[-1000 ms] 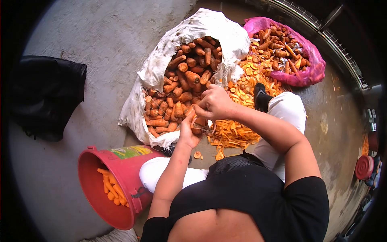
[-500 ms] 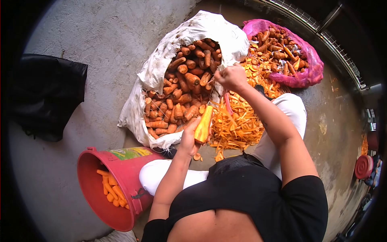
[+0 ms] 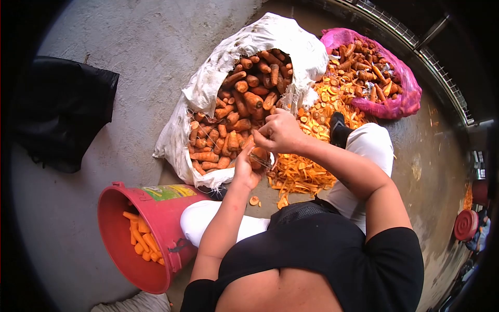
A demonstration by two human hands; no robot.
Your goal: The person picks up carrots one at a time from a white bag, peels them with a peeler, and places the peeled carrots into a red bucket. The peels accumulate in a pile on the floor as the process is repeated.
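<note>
From where I stand, the white sack (image 3: 299,47) lies wide open on the floor (image 3: 135,88), full of rough, unpeeled carrots (image 3: 241,106). Right at its near edge, the person's left hand (image 3: 246,169) has its fingers curled around one carrot (image 3: 258,156). The right hand (image 3: 283,134) is just above it, fingers closed in a fist, with a thin metal blade (image 3: 264,162) lying against the carrot — I can't make out the grip on its handle.

To the right of the white sack there's a heap of orange peelings (image 3: 301,174), with round slices (image 3: 319,104) scattered farther up, and past them a pink sack (image 3: 414,96) stuffed with carrot pieces (image 3: 364,62). On the near left side of the white sack, a red bucket (image 3: 174,216) lies tipped, its mouth facing away, holding peeled carrots (image 3: 143,239) — smooth and bright. Well to the sack's left is something black (image 3: 67,112), flat and sheet-like.
</note>
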